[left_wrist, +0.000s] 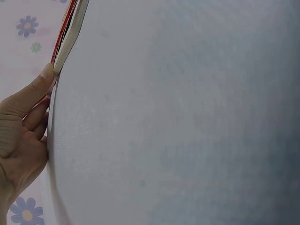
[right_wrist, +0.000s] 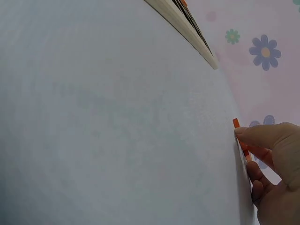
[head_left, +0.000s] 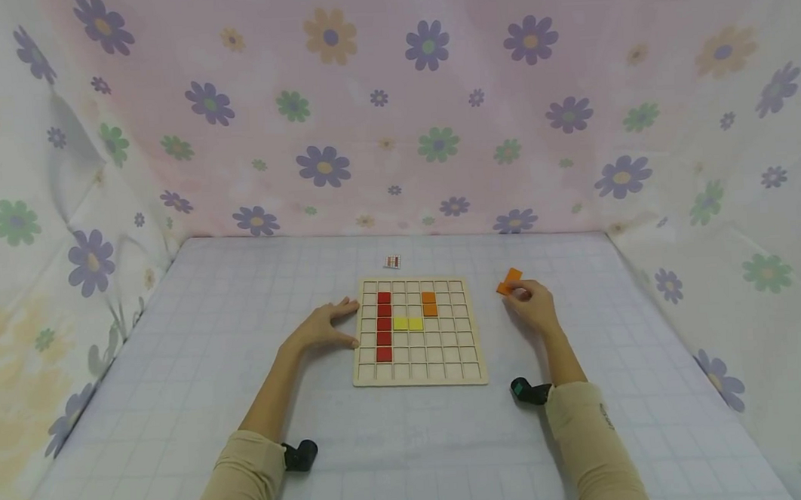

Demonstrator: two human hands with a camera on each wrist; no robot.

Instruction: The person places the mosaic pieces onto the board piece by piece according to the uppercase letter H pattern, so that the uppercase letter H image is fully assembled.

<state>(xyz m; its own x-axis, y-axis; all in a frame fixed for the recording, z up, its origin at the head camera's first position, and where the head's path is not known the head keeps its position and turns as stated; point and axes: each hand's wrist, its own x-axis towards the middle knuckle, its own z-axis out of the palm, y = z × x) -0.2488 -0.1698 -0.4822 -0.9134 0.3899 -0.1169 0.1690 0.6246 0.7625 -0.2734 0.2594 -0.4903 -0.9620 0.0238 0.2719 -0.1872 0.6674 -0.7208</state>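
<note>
A square wooden grid board (head_left: 419, 376) lies flat on the table. Five-square red (head_left: 384, 324), two-square yellow (head_left: 407, 324) and two-square orange (head_left: 430, 303) strips of tiles fill some of its cells. My left hand (head_left: 321, 326) rests at the board's left edge, thumb and fingers spread apart; the left wrist view has the thumb (left_wrist: 46, 72) right against that edge. Off the board's right side, my right hand (head_left: 534, 306) pinches an orange tile (head_left: 504, 289) low over the table. Another orange piece (head_left: 513, 274) shows just beyond those fingertips.
A small card (head_left: 392, 262) with a coloured pattern lies behind the board. The table (head_left: 411, 446) has a pale checked cover. Flowered cloth (head_left: 393, 114) hangs at the back and both sides. Dark wrist cameras (head_left: 301, 456) stick out from both sleeves.
</note>
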